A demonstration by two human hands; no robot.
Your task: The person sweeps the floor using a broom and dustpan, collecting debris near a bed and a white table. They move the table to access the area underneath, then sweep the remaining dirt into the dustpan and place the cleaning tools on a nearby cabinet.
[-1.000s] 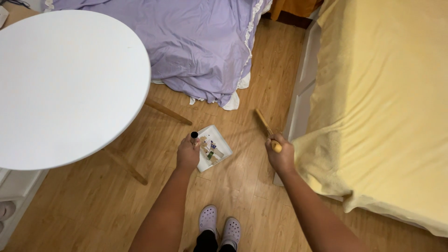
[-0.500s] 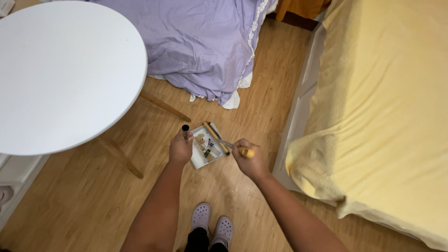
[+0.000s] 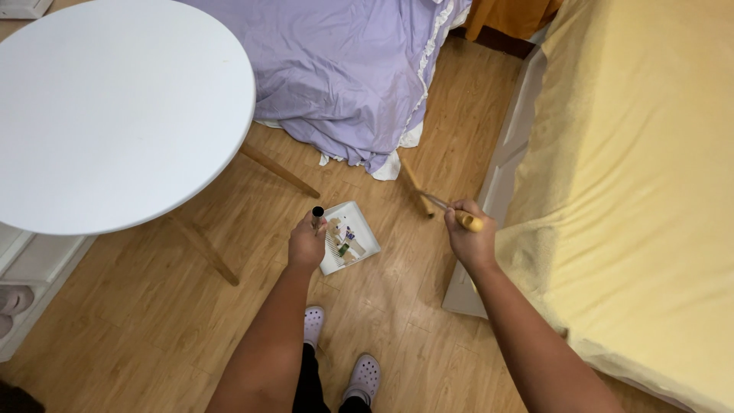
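Between a round white table (image 3: 115,115) and a bed with a yellow cover (image 3: 642,191), a person stood on a wooden floor (image 3: 153,321) in pale clogs (image 3: 365,376). Their left hand (image 3: 307,243) was closed around the upright handle of a white dustpan (image 3: 359,229), which sat low over the floor just ahead of the feet and held a few small scraps of litter. Their right hand (image 3: 468,239) was closed around the yellow end of a small broom (image 3: 419,191), whose wooden head lay out ahead of the hand, close to the side of the bed and near the dustpan but apart from it. Beyond both hands a purple sheet (image 3: 352,76) with a frilled white edge draped down to the floor, its lowest corner near the broom head.
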